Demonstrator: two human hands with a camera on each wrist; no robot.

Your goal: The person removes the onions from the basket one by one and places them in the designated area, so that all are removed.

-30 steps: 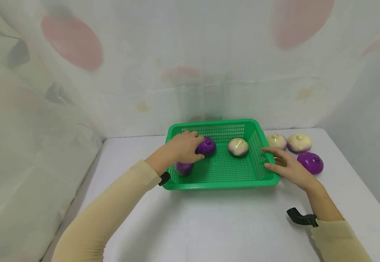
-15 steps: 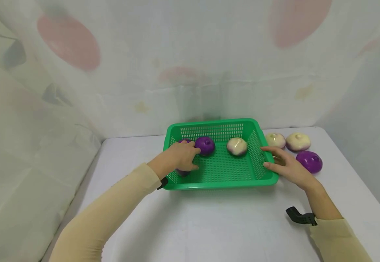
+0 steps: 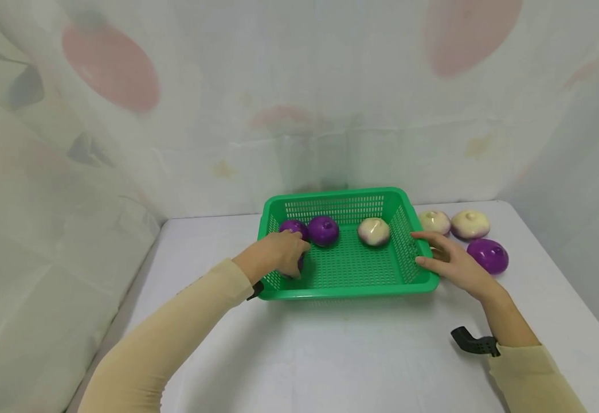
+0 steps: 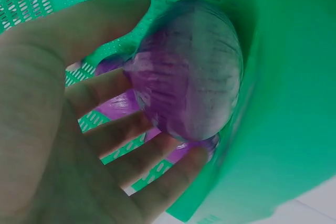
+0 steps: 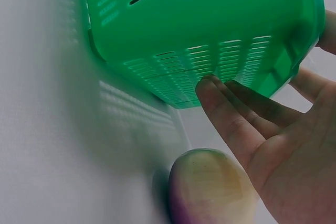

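Note:
A green plastic basket (image 3: 345, 293) stands on the white table. Inside its front-left corner my left hand (image 3: 275, 252) reaches over a purple-and-white turnip (image 4: 194, 66). In the left wrist view its fingers touch one side of that turnip, fingertips partly hidden behind it, while the thumb stands apart. Behind the hand lie two purple turnips, one at the left (image 3: 295, 228) and one beside it (image 3: 323, 231). A white turnip (image 3: 374, 232) sits at the basket's right. My right hand (image 3: 456, 265) holds the basket's right rim, thumb over it and fingers against the outer wall (image 5: 184, 72).
Right of the basket, on the table, are two whitish turnips (image 3: 435, 222) (image 3: 470, 225) and a purple turnip (image 3: 488, 256) close to the right hand. A pale printed cloth (image 3: 216, 132) hangs behind the table and along both sides.
My left hand has moved from the purple turnip beside the back-left one toward the front-left turnip, uncovering the back-left turnip. The right hand stays at the rim.

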